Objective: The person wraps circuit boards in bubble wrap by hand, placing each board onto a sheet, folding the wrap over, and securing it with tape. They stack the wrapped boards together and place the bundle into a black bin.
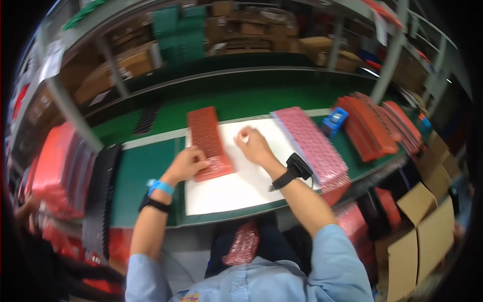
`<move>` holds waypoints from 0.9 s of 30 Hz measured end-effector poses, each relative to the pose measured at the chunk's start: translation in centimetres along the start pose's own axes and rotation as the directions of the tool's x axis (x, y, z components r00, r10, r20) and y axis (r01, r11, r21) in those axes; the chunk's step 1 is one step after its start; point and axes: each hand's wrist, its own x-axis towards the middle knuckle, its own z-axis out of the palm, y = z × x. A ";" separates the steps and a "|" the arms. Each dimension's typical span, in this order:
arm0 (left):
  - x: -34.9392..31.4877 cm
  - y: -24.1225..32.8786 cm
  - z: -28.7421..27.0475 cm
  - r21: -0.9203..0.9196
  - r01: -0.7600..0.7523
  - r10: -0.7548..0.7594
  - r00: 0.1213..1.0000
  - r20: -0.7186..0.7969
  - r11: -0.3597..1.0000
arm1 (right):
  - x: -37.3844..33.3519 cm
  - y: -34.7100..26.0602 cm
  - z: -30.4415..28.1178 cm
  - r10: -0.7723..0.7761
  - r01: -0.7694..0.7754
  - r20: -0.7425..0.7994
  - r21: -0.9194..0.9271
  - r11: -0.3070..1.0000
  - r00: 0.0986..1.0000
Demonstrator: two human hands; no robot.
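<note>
On a white sheet (211, 199) lies a long, narrow red bubble-wrap bag (205, 132), its far end reaching past the sheet. My left hand (187, 165) rests on the bag's near left edge, fingers bent and thumb on a shiny pinkish flap (219, 164). To the right of the bag, my right hand (253, 146) is over the sheet, apart from the bag. Its thumb and fingertips curl together in a pinch; blur hides whether something small is between them. Right of that hand lies a stack of pink bubble-wrap sheets or bags (309, 138).
Red wrapped packs (365, 128) and a blue tape-like item (334, 121) stand at the right. Another red stack (58, 168) and a black slotted strip (102, 194) are at the left. Open cardboard boxes (427, 229) sit lower right. Metal posts (75, 113) rise behind the green bench.
</note>
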 end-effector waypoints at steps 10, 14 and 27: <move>-0.1 1.5 -0.2 -0.074 0.148 -0.149 0.989 -0.011 0.986 | 0.5 13.6 -19.3 0.836 -0.392 -0.416 0.746 0.538 0.356; 1.3 2.5 1.0 -0.133 0.088 -0.090 0.996 -0.012 0.987 | 1.4 18.1 -24.2 0.812 -0.285 -0.342 0.812 0.509 0.473; 1.0 2.1 0.5 -0.120 0.125 -0.129 0.991 -0.021 0.985 | -1.3 12.2 -18.5 0.742 -0.403 -0.590 0.624 0.669 0.318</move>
